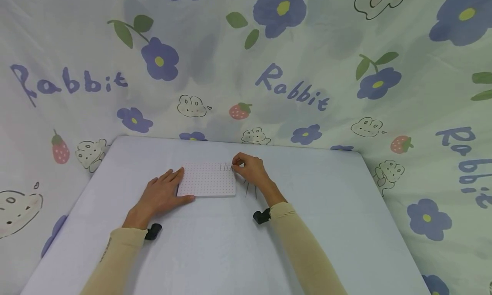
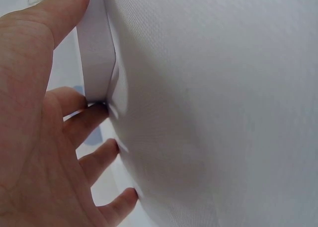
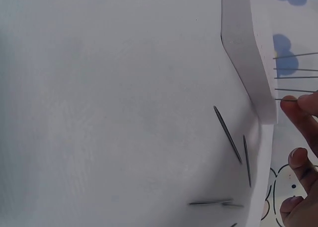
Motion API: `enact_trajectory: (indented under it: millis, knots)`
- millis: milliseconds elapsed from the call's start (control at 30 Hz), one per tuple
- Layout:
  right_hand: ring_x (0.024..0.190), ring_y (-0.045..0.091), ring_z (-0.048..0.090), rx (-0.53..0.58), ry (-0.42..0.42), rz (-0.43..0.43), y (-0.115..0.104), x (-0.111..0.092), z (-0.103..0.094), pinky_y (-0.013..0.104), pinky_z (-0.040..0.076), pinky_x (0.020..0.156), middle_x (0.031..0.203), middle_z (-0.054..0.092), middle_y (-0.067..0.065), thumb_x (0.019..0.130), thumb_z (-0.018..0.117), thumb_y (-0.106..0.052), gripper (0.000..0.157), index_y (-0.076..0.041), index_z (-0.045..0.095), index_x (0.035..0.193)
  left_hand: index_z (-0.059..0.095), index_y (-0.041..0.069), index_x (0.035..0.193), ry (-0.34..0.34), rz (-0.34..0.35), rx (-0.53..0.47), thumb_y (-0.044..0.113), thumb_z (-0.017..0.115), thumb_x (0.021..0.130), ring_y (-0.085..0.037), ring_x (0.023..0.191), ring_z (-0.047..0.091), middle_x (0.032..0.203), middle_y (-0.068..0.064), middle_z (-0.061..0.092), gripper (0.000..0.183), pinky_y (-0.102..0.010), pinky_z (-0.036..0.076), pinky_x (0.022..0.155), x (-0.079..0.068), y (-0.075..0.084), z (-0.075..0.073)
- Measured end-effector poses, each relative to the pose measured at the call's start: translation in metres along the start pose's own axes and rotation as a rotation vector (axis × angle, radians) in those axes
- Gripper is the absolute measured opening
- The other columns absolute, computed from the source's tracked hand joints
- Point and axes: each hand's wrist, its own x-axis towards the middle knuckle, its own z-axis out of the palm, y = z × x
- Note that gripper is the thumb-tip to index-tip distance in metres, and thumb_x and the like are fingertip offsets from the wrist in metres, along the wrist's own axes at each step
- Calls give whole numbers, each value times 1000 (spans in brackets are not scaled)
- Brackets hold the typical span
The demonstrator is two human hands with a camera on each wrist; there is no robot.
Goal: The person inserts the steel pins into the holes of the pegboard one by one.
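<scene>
A white board with a grid of small holes (image 1: pixel 205 182) lies flat on the table. My left hand (image 1: pixel 161 193) rests at its left side, fingers spread along the left edge and thumb against the front edge. In the left wrist view, the fingertips press onto the cloth beside the board's side wall (image 2: pixel 97 58). At the back right corner, my right hand (image 1: pixel 251 170) pinches a thin metal needle (image 3: pixel 286 100) between thumb and index finger, its lower end at the board's surface. Several needles (image 1: pixel 226 167) stand upright in a row just left of it.
Several loose needles (image 3: pixel 228 135) lie on the white table cloth (image 1: pixel 215 248) to the right of the board, below my right hand. Behind the table hangs a patterned curtain (image 1: pixel 215 64). A black wrist camera mount (image 1: pixel 262 217) sits by each sleeve.
</scene>
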Motion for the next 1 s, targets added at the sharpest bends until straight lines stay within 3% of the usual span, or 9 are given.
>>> enact_trajectory:
  millis: [567,1000]
  knots:
    - [83,12,61,6,-6,7,2,-1,4,30,48,70,101,73,-9,96,70,-29,8,-26,69,103,24,1,159,-3,0,-1,68,67,85,-47,147,25,158,-26,33,109,-72,21,111,0,0,0]
    - [93,15,60,29,-9,38,4,-10,-4,34,50,81,110,73,-7,96,68,-26,12,-26,69,109,23,0,159,0,9,-14,70,65,84,-48,147,24,158,-27,33,111,-72,21,111,0,-1,1]
